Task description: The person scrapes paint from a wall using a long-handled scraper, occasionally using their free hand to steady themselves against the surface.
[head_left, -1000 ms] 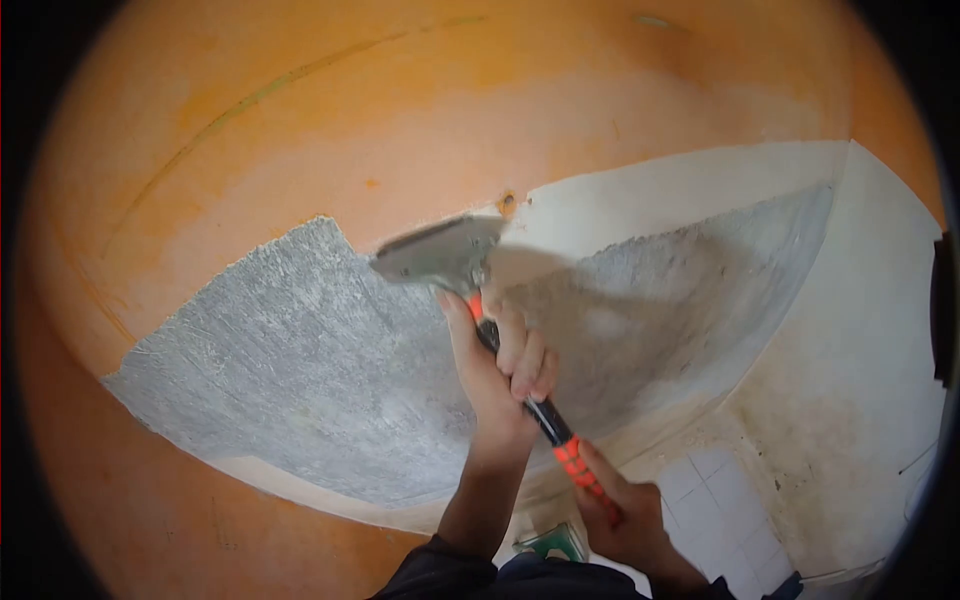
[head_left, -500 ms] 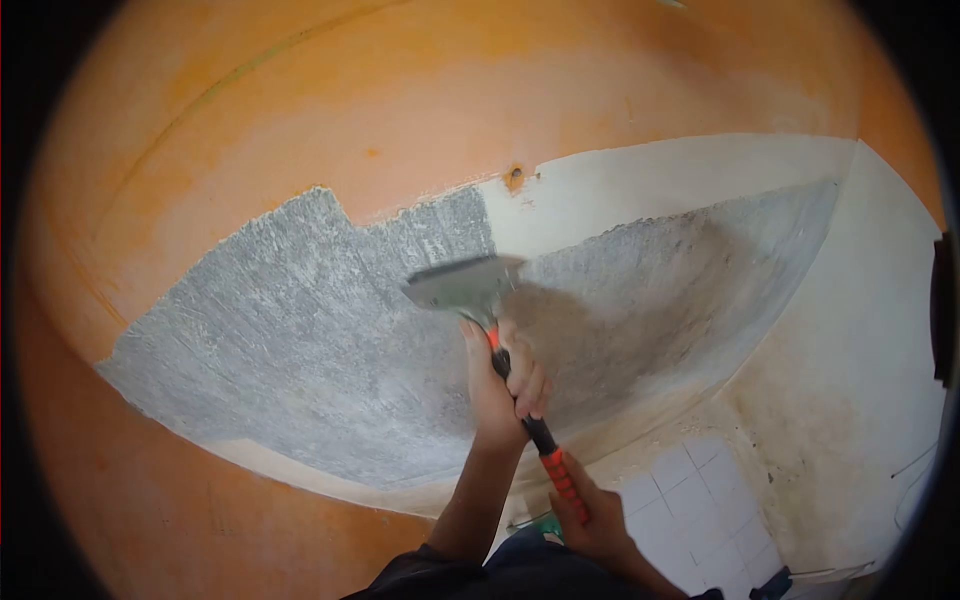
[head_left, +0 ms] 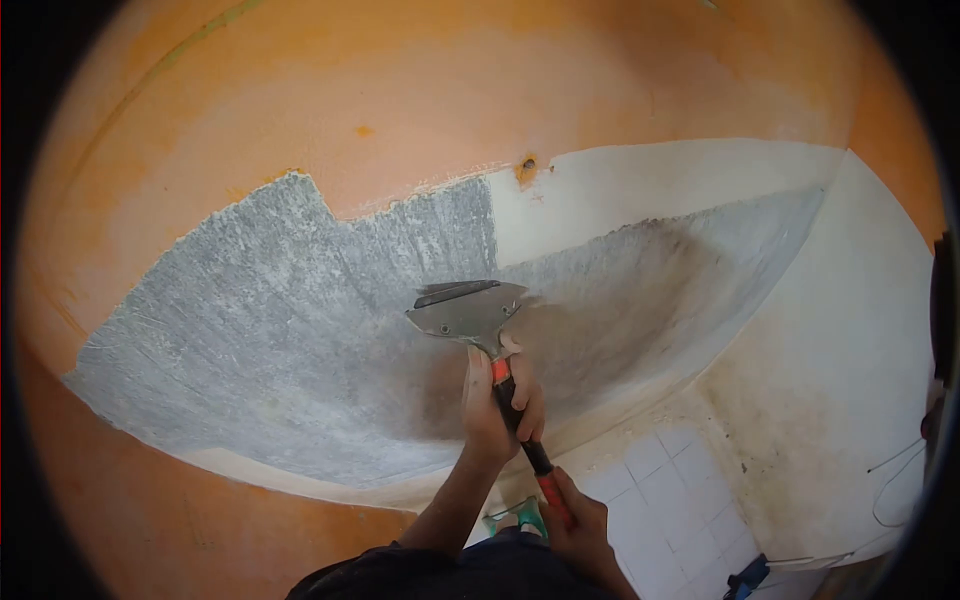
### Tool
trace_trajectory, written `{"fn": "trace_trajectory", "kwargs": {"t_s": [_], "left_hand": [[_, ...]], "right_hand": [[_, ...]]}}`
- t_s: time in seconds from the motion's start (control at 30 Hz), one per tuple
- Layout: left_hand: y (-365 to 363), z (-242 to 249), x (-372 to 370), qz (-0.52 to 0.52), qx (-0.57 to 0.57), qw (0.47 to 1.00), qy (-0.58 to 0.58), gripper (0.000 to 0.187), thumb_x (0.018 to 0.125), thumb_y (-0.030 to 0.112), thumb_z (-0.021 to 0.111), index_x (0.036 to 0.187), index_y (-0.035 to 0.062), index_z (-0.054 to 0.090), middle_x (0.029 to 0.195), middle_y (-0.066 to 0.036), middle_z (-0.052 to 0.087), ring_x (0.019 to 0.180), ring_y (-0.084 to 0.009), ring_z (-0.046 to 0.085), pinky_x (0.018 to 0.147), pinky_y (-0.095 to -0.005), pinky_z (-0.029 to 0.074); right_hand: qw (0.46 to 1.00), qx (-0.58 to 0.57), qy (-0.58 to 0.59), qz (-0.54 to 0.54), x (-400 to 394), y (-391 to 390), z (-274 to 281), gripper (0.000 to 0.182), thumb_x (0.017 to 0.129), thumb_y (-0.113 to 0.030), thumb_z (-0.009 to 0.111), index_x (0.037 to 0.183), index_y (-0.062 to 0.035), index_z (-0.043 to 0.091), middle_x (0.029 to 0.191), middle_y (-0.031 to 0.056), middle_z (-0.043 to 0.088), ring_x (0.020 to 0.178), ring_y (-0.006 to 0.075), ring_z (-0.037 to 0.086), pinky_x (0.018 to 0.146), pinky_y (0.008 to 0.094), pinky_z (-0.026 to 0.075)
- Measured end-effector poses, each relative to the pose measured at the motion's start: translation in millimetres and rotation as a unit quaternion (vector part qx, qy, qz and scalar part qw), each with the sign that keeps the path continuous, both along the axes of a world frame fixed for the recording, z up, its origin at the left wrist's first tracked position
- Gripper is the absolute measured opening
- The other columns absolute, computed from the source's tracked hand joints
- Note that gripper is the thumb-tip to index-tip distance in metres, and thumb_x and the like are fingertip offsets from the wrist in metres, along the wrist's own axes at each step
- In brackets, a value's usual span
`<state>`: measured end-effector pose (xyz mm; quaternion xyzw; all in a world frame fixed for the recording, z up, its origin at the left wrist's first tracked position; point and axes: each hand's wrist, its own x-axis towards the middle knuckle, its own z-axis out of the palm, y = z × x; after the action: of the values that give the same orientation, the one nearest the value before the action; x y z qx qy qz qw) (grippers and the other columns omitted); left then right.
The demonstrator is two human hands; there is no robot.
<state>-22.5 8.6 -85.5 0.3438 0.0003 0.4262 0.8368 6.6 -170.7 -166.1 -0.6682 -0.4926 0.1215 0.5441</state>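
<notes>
A wide-bladed floor-and-wall scraper [head_left: 465,312] with a long black-and-red handle lies over the bare grey patch [head_left: 270,320] of the wall. My left hand [head_left: 492,410] wraps around the neck of the handle, just below the metal head. Lower down, my right hand [head_left: 575,522] grips the red end of the handle. The blade faces up the wall, overlapping the grey surface below the left end of a white strip [head_left: 680,180]. Orange paint [head_left: 420,100] borders the patch above, with a ragged edge.
A small hole [head_left: 528,165] with chipped paint sits above the patch. White floor tiles [head_left: 655,500] show at lower right, with a dark blue object [head_left: 747,578] and thin cables [head_left: 885,490] nearby. Green footwear [head_left: 530,516] is below me. A white wall [head_left: 850,330] adjoins on the right.
Both hands have drawn the scraper down the wall, so its blade sits lower on the grey patch. The view has shifted slightly. Both grips stay on the handle.
</notes>
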Motion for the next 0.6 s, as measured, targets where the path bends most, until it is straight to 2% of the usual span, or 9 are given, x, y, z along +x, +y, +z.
{"fn": "trace_trajectory", "kwargs": {"t_s": [0.03,0.1,0.17,0.23,0.27,0.33,0.53,0.57,0.6], "left_hand": [[0,6,-1,-0.003,0.01,1.0,-0.016,0.046,0.102,0.048,0.018,0.111,0.0093,0.042,0.06,0.001,0.038,0.03,-0.0092,0.03,0.026,-0.0248,0.031],[2,7,2,-0.024,0.012,0.997,-0.066,0.047,0.102,0.046,0.017,0.115,0.0057,0.039,0.065,-0.001,0.04,0.03,-0.0087,0.031,0.026,-0.0245,0.034],[4,11,6,-0.025,0.023,0.996,-0.078,0.048,0.102,0.047,0.017,0.113,0.0067,0.04,0.064,0.0,0.039,0.029,-0.0083,0.03,0.025,-0.0239,0.033],[2,12,6,-0.027,0.033,0.995,-0.085,0.048,0.102,0.049,0.017,0.111,0.0077,0.04,0.062,0.001,0.038,0.028,-0.0079,0.028,0.024,-0.0233,0.031],[0,11,6,-0.013,0.022,0.998,-0.065,0.048,0.101,0.05,0.016,0.108,0.0093,0.04,0.06,0.002,0.037,0.028,-0.0073,0.027,0.024,-0.0227,0.03],[-5,10,6,0.001,0.013,0.999,-0.044,0.048,0.101,0.052,0.016,0.105,0.0109,0.041,0.058,0.004,0.035,0.027,-0.0068,0.025,0.024,-0.0222,0.029],[-11,19,12,0.024,-0.025,0.999,0.01,0.046,0.1,0.054,0.017,0.095,0.015,0.041,0.053,0.005,0.03,0.027,-0.0053,0.022,0.023,-0.0209,0.026],[-12,18,13,0.021,-0.028,0.999,0.01,0.046,0.1,0.054,0.017,0.095,0.0152,0.041,0.052,0.005,0.03,0.027,-0.0053,0.022,0.023,-0.021,0.026],[-13,17,13,0.018,-0.031,0.999,0.008,0.047,0.1,0.055,0.017,0.095,0.0154,0.042,0.052,0.005,0.03,0.027,-0.0054,0.022,0.023,-0.021,0.026]], "right_hand": [[0.999,-0.02,0.026,-0.003,-3,-1,3,0.05,0.081,-0.002,0.066,0.128,0.0045,0.051,0.085,0.0193,0.067,0.067,0.0184,0.065,0.061,0.0277,0.05],[1.0,-0.006,0.024,-0.01,-5,0,10,0.05,0.081,0.0,0.066,0.128,0.0038,0.051,0.084,0.0189,0.067,0.066,0.0175,0.064,0.06,0.0273,0.05],[1.0,0.009,0.024,-0.013,-6,-1,16,0.05,0.081,0.001,0.065,0.129,0.0031,0.051,0.083,0.0185,0.067,0.066,0.0166,0.064,0.06,0.0269,0.049],[0.993,-0.053,0.106,0.0,-9,-5,20,0.041,0.094,-0.008,0.057,0.134,-0.0048,0.05,0.111,0.0137,0.068,0.085,0.0154,0.066,0.068,0.024,0.05],[0.993,-0.054,0.107,0.0,-9,-8,17,0.041,0.094,-0.008,0.057,0.134,-0.0048,0.05,0.111,0.0137,0.068,0.085,0.0154,0.066,0.068,0.024,0.05],[0.992,-0.061,0.109,0.013,-8,-14,11,0.041,0.093,-0.006,0.058,0.132,-0.0012,0.051,0.109,0.0151,0.069,0.073,0.016,0.063,0.067,0.0246,0.05],[0.989,-0.129,0.06,0.034,7,-22,23,0.039,0.091,-0.002,0.058,0.13,-0.0002,0.053,0.106,0.0159,0.069,0.077,0.0169,0.065,0.067,0.026,0.051],[0.996,-0.055,0.073,0.014,4,-19,28,0.038,0.091,-0.001,0.056,0.13,-0.0009,0.053,0.105,0.0165,0.069,0.075,0.0173,0.065,0.065,0.0256,0.051],[0.996,-0.054,0.075,0.017,2,-20,25,0.038,0.091,-0.001,0.056,0.13,-0.0009,0.053,0.105,0.0165,0.069,0.075,0.0173,0.065,0.065,0.0256,0.051]]}}
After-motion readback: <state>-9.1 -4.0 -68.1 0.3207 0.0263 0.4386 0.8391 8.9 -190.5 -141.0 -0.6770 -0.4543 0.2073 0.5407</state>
